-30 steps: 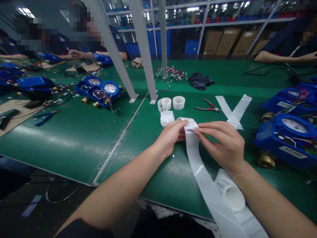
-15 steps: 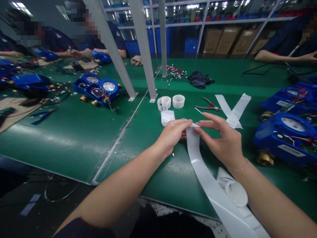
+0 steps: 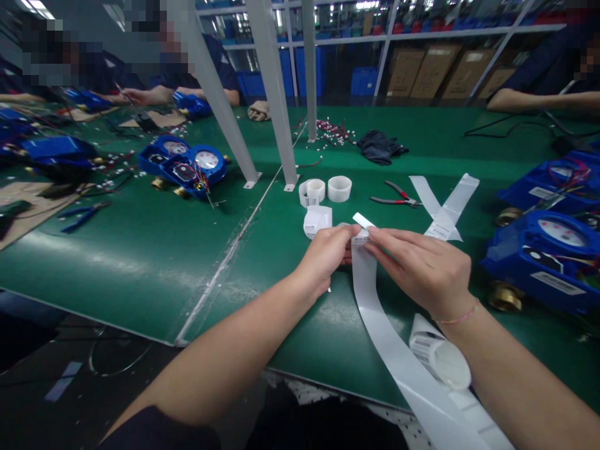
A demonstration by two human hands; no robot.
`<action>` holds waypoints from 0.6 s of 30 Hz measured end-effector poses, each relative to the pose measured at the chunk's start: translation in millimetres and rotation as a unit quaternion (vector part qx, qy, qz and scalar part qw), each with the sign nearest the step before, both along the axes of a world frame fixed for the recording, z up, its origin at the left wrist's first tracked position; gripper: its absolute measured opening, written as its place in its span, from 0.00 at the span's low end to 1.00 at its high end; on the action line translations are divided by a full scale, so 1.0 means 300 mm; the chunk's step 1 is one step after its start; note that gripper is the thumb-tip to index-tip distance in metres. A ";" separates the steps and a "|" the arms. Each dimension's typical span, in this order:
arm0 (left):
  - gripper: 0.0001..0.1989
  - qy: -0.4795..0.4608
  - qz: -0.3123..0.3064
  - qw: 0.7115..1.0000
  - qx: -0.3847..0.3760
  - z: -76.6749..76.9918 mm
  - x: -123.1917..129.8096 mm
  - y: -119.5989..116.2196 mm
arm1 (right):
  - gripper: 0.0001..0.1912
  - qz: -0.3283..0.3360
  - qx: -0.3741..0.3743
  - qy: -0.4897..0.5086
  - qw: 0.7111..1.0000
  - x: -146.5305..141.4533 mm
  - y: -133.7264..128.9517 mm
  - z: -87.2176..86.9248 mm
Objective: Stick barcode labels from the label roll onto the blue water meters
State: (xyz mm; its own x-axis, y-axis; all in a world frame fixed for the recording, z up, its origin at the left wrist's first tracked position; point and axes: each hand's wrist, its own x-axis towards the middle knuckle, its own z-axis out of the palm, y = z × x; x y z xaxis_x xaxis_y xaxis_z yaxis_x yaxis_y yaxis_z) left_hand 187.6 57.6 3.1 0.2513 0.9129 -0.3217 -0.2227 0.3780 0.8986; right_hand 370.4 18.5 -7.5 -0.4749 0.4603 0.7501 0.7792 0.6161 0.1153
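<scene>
Between both hands, just in front of the body, holds up the printed end of a long white label strip (image 3: 368,300) over a green workbench (image 3: 290,319). With the left hand (image 3: 325,250), nearly closed, clasps that end from its left edge, thumb on top and fingers curled beneath. With the right hand (image 3: 434,265), drawn into a fine pinch, thumb close to forefinger, seems to grip a narrow white label (image 3: 363,220) sticking out beyond the fingertips; the exact contact cannot be told.

From the left thumb, runs lengthwise back toward the body, bending to the right, passing below the right wrist and out of view at the lower right. At the fingers, points its barcode end away from the body, with print lying crosswise. Beneath the right wrist, shows a loose label roll (image 3: 423,349) on its side, open end toward the body.

Likely to handle as very light, limp and glossy, rather slippery, quick to crease or curl. Best taken by the side edges near the print, lightly, away from any sticky face.

Beyond the left hand, stands a barcode label roll (image 3: 317,220); beyond the right, lie red-handled pliers (image 3: 402,196) and crossed label strips (image 3: 443,224).
</scene>
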 end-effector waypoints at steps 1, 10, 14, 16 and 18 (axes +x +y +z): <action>0.09 -0.001 -0.001 1.000 -0.003 0.000 0.000 0.000 | 0.35 0.000 -0.008 0.010 1.000 -0.004 -0.001 -0.001; 0.15 -0.019 0.046 0.999 -0.007 -0.010 -0.020 0.046 | 0.40 0.076 -0.219 0.474 0.849 -0.054 0.010 0.024; 0.17 -0.028 0.061 0.997 0.024 -0.025 -0.026 0.067 | 0.64 0.093 -0.427 0.484 0.758 -0.036 0.026 -0.012; 0.20 -0.031 0.081 0.996 0.038 -0.025 -0.031 0.076 | 0.72 0.108 -0.490 0.480 0.719 -0.034 0.027 -0.031; 0.23 -0.033 0.092 0.994 0.046 -0.018 -0.036 0.084 | 0.76 0.117 -0.499 0.489 0.706 -0.033 0.033 -0.039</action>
State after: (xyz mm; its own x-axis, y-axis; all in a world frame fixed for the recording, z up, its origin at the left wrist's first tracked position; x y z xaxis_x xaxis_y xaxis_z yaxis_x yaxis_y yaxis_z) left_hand 176.7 82.9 -2.2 0.0943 0.9701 -0.2235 -0.3397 0.2424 0.9088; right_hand 360.3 28.4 -19.1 -0.1053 0.9860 0.1294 0.0493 0.1352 -0.9896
